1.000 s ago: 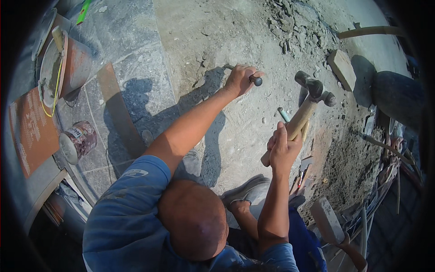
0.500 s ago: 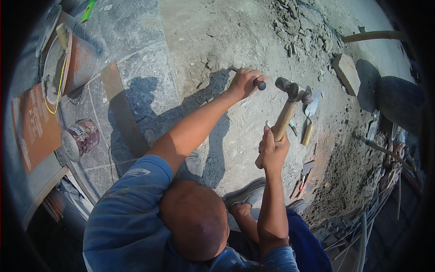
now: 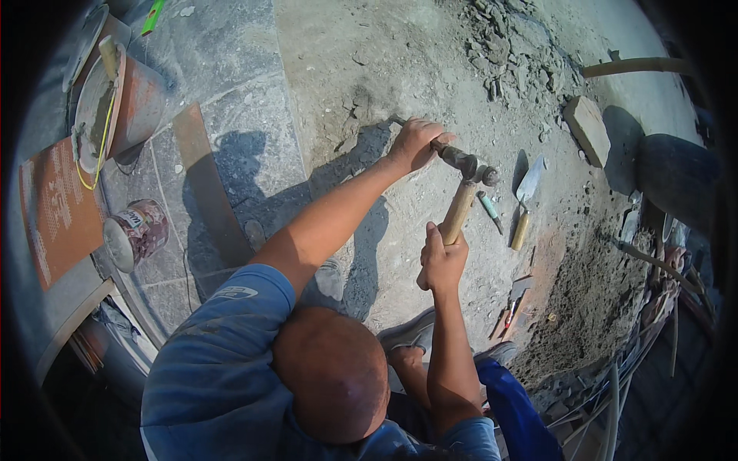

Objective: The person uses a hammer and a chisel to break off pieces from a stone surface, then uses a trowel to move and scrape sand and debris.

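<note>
My left hand (image 3: 417, 144) is wrapped round a dark metal chisel (image 3: 397, 120). One end of it pokes out past the knuckles toward the rough cement surface; most of the shaft is hidden in the fist. In my right hand (image 3: 444, 260) is a hammer with a wooden handle (image 3: 460, 209). The hammer's dark steel head (image 3: 463, 162) is up against the chisel's near end, beside my left thumb. To the right of the hammer lie a small tool with a teal handle (image 3: 488, 205) and a pointed trowel (image 3: 529, 187) with a wooden grip.
Broken rubble (image 3: 500, 50) is strewn at the far side, with a stone block (image 3: 586, 131) at right. Mortar-stained buckets (image 3: 142, 104), a plastic tub (image 3: 142, 234) and a perforated orange brick (image 3: 61, 211) stand at left. A dark rounded container (image 3: 676, 180) stands at the right edge.
My right hand has swung the hammer left and its head has come onto the chisel's end. The left hand has stayed almost in place, still gripping the chisel.
</note>
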A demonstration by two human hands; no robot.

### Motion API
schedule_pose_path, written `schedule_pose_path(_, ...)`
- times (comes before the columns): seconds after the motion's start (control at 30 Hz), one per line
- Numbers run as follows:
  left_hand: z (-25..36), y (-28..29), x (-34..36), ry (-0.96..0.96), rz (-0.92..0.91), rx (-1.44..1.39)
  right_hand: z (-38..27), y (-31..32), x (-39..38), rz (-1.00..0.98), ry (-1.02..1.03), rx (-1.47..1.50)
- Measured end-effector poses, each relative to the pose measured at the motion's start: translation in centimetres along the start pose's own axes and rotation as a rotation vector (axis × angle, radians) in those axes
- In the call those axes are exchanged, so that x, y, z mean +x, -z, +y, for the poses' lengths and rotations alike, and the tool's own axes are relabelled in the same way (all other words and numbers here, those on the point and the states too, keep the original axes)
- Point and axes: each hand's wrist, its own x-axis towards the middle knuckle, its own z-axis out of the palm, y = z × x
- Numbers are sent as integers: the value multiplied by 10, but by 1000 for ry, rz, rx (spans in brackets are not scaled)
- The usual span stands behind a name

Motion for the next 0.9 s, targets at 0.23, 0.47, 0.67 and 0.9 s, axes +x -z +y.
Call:
schedule_pose_path(0.23, 8, 4, 7, -14, -42, -16, -164, 65, -17, 377, 656, 486)
schedule_pose_path(0.47, 3, 0, 4, -36, -4, -2, 18, -7, -1, 7, -111, 81)
schedule_pose_path(0.67, -2, 6, -4, -25, -74, -27, -74, 24, -16, 247, 311, 470)
schedule_pose_path(0.9, 4, -3, -11, -78, -98, 46, 25, -1, 1, 22, -123, 11)
